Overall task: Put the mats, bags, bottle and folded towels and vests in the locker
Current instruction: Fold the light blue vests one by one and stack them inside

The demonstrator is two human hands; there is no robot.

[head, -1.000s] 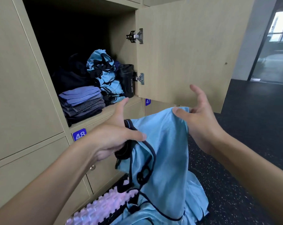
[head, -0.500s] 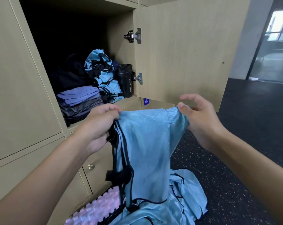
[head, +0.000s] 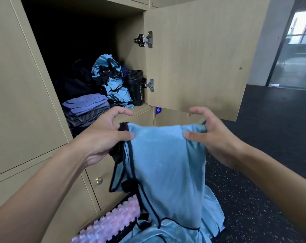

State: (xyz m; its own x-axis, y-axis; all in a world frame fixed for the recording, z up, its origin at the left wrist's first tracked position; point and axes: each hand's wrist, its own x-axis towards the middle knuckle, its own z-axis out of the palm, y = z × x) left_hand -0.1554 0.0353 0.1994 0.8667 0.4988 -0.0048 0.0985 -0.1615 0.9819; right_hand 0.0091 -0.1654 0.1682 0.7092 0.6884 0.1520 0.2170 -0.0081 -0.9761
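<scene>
My left hand [head: 103,142] and right hand [head: 213,135] pinch the light-blue vest's [head: 164,163] top corners, thumbs clamped on cloth, before the open locker [head: 131,111].

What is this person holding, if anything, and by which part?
A light blue vest, held by its top edge: the left hand pinches the left corner at the black trim, the right hand the right corner.

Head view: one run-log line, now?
left hand: pinches blue vest | right hand: pinches it | vest: hanging outside locker | door: open
</scene>
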